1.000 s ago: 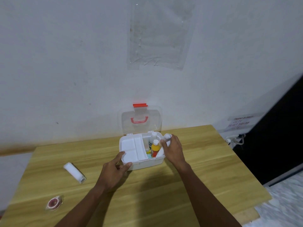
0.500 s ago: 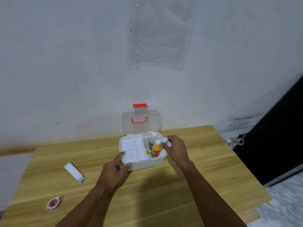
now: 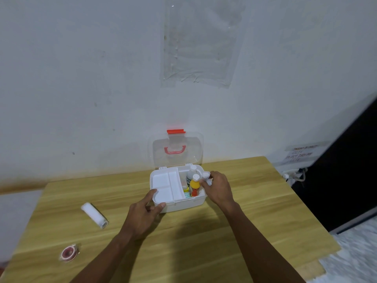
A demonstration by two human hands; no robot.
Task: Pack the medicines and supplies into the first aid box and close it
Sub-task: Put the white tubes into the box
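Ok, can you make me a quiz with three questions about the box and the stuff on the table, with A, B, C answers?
1. Where is the white roll?
A. on the table left of the first aid box
B. inside the box
C. in the right hand

2. What colour is the handle on the lid?
A. blue
B. red
C. green

3. How is the lid?
A. shut
B. lying on the table
C. standing open

Answers:
1. A, the roll lies on the wood left of the box, near the tape roll.
2. B, the handle shows red through the clear lid.
3. C, it stands upright behind the box, while the left hand grips the box's front corner and the right hand holds a small white bottle.
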